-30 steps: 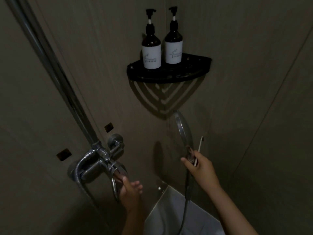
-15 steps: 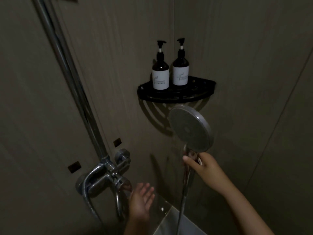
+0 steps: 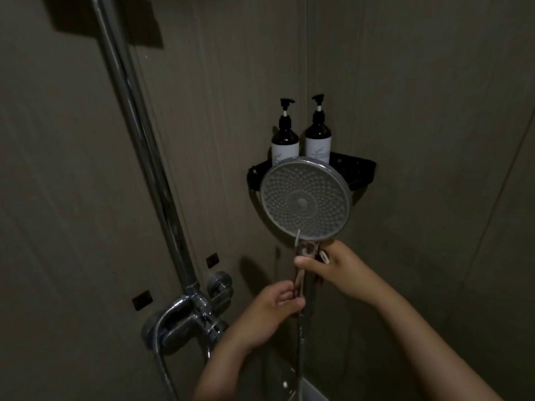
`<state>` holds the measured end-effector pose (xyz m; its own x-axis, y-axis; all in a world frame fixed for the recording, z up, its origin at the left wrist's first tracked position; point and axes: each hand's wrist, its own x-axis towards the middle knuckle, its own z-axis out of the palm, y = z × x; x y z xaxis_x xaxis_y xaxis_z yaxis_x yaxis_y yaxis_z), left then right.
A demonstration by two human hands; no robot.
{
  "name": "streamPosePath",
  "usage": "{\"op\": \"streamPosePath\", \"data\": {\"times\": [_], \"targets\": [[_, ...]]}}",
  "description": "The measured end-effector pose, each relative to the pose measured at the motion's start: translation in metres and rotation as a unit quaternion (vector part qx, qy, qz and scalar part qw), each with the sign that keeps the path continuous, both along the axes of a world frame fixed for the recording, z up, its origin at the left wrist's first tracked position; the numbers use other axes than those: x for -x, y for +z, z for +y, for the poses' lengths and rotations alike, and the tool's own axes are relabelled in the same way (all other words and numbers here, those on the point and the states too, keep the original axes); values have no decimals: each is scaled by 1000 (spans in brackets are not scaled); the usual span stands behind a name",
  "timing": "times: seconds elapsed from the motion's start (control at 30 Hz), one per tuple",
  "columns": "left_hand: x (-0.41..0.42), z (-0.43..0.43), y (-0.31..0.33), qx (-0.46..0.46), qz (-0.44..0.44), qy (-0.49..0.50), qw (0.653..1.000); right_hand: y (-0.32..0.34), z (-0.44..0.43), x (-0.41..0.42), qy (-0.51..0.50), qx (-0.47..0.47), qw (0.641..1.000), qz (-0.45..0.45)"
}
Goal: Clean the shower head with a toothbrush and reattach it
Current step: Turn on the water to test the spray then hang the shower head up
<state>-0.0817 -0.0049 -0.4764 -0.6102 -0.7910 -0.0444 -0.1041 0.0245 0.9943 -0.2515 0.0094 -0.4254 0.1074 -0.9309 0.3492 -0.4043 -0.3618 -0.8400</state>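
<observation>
The round chrome shower head [image 3: 305, 198] is held upright in front of the corner, its nozzle face turned toward me. My right hand [image 3: 335, 267] grips the top of its handle just under the face. A small white piece of the toothbrush [image 3: 326, 257] shows between those fingers; the rest is hidden. My left hand [image 3: 272, 311] closes thumb and fingers on the lower end of the handle, where the hose [image 3: 299, 357] hangs down.
A black corner shelf [image 3: 362, 172] behind the shower head carries two dark pump bottles [image 3: 285, 140]. The chrome riser rail [image 3: 139, 140] runs diagonally at left down to the mixer tap [image 3: 188, 316]. Tiled walls close in on both sides.
The shower head rose and turned fully to face me. My left hand left the mixer tap, moved right and took hold of the lower handle. The view tilted upward.
</observation>
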Motion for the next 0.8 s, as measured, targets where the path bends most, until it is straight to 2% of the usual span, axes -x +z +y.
{"op": "streamPosePath", "data": {"times": [0.13, 0.3, 0.53, 0.8], "targets": [[3, 7, 5, 20, 4, 23, 1000, 4, -3, -6, 12, 1, 1000, -7], [7, 10, 21, 73, 47, 107, 990, 14, -14, -16, -66, 50, 996, -38], [10, 4, 73, 124, 76, 159, 976, 39, -21, -17, -39, 30, 998, -33], [2, -7, 155, 176, 77, 182, 964, 130, -20, -33, -86, 71, 989, 95]]}}
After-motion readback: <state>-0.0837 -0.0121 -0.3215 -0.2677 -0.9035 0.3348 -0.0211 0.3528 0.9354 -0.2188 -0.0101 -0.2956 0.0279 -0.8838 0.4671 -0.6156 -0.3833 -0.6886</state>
